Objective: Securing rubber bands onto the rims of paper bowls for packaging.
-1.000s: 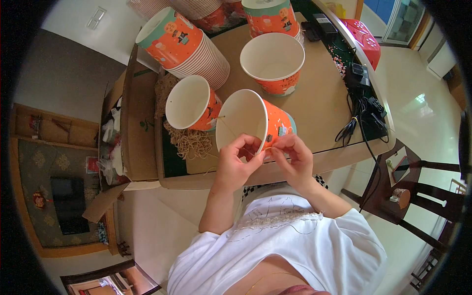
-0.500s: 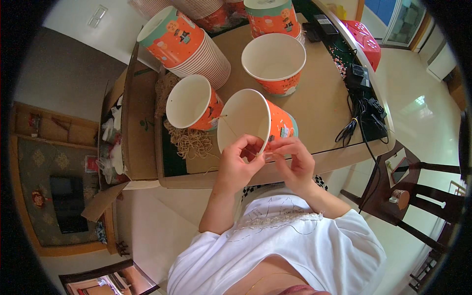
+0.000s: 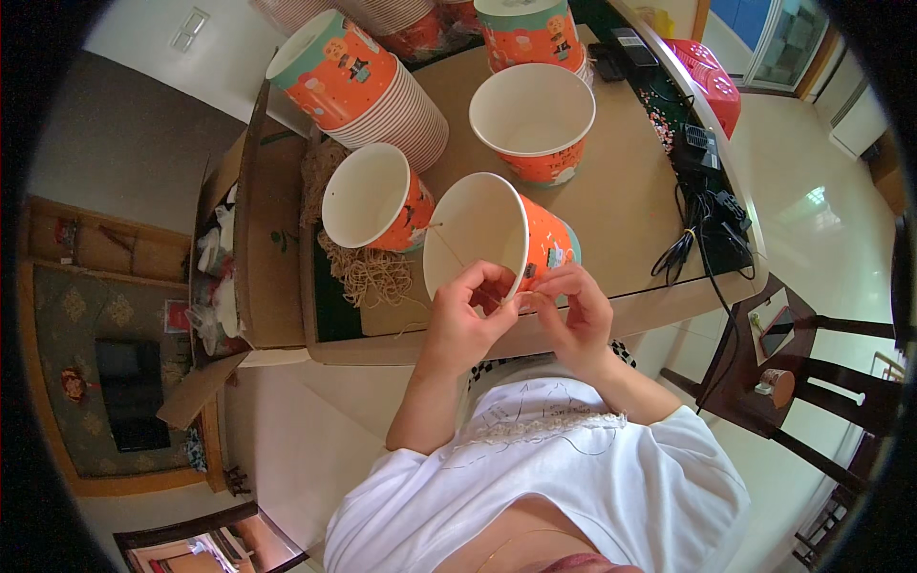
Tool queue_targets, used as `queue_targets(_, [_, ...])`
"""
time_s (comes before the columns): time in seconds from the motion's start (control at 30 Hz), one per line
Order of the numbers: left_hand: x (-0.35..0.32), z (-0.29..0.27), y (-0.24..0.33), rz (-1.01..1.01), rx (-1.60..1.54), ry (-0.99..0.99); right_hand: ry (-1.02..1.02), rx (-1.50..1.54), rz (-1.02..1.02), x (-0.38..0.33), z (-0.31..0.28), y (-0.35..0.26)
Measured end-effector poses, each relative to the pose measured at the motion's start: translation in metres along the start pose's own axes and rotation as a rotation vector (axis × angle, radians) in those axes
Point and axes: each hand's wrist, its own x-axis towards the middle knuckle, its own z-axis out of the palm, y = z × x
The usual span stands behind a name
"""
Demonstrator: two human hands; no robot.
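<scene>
Both hands, left hand (image 3: 465, 320) and right hand (image 3: 573, 315), pinch the rim of a tilted orange paper cup (image 3: 497, 241) at the brown table's (image 3: 621, 210) near edge.

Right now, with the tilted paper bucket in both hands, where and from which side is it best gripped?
Probably at the near rim, from the person's side. The paper bucket lies tilted with its white mouth facing the person, so that edge is exposed. The left hand and right hand already pinch there, where a thin string crosses the opening. The far base points toward the table.
</scene>
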Motion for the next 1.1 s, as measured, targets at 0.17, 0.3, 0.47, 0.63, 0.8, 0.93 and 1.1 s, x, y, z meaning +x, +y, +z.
queue_targets(0.17, [0.0, 0.001, 0.0, 0.007, -0.002, -0.004, 0.007, -0.003, 0.001, 0.0, 0.0, -0.001])
queue_targets(0.3, [0.0, 0.001, 0.003, -0.005, -0.002, -0.017, 0.014, 0.034, 0.013, -0.001, -0.001, 0.0])
queue_targets(0.47, [0.0, 0.002, 0.004, -0.012, 0.02, -0.024, 0.053, 0.19, 0.127, -0.008, 0.002, -0.003])
queue_targets(0.63, [-0.001, 0.007, 0.0, 0.016, 0.054, -0.038, 0.04, 0.158, 0.197, -0.01, 0.007, -0.004])
queue_targets(0.8, [-0.001, 0.006, -0.001, 0.01, 0.006, -0.012, 0.012, 0.113, 0.176, -0.005, 0.0, -0.002])
queue_targets(0.93, [0.0, 0.005, 0.0, 0.011, 0.01, -0.02, 0.007, 0.109, 0.178, -0.003, 0.001, -0.006])
queue_targets(1.1, [0.0, 0.007, 0.0, 0.024, -0.013, -0.011, 0.021, 0.11, 0.169, -0.003, 0.001, -0.004])
